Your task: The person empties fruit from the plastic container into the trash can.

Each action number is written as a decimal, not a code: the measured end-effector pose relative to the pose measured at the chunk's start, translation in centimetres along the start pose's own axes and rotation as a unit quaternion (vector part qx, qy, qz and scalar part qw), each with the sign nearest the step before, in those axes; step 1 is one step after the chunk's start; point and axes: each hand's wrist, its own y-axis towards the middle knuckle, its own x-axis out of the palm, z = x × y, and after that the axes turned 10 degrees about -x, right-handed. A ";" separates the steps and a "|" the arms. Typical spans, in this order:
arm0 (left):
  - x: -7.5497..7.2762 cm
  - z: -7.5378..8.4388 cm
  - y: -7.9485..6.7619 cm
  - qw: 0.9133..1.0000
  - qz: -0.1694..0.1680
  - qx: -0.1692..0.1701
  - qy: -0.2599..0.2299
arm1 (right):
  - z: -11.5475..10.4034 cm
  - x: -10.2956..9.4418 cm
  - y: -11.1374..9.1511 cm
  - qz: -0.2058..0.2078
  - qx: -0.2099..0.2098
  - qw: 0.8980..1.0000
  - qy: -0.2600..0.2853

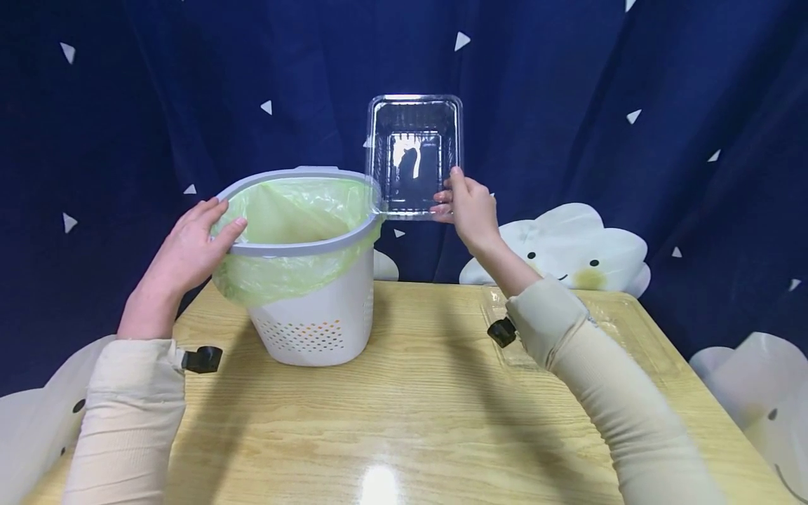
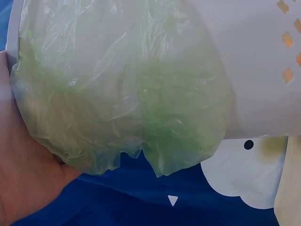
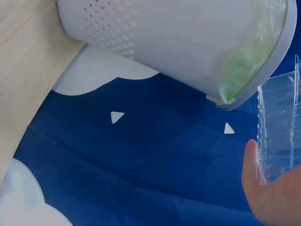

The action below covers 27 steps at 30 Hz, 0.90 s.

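Observation:
A white trash bin (image 1: 315,319) with a grey rim stands upright, lined with a thin green plastic bag (image 1: 284,273) folded over the rim. My left hand (image 1: 192,245) grips the rim at its left side; the left wrist view shows the palm (image 2: 28,165) against the bag. On the other side, my right hand (image 1: 470,210) pinches the lower right edge of a clear plastic container (image 1: 413,189). That container is held upright, its lower left corner beside or overlapping the bin's right rim; I cannot tell whether they touch. In the right wrist view the container (image 3: 280,125) is partly cut off.
Another clear plastic piece (image 1: 625,337) lies on the wooden table (image 1: 379,414) at the right, partly hidden behind my right sleeve. A dark blue curtain (image 1: 568,126) with white triangles and cloud faces hangs behind the table.

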 end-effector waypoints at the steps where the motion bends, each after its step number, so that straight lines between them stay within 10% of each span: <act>1: 0.0 0.0 0.0 1.000 0.001 0.001 -0.001 | 0.2 -0.2 -0.1 -0.002 0.006 1.000 0.001; 19: -0.3 -0.1 -0.1 1.000 -0.002 -0.005 -0.002 | 5.0 -3.3 -3.8 -0.068 0.101 0.987 -0.105; 27: 0.0 -0.3 -0.1 1.000 -0.002 -0.003 -0.012 | 7.6 -3.3 -5.9 -0.068 0.145 0.985 -0.058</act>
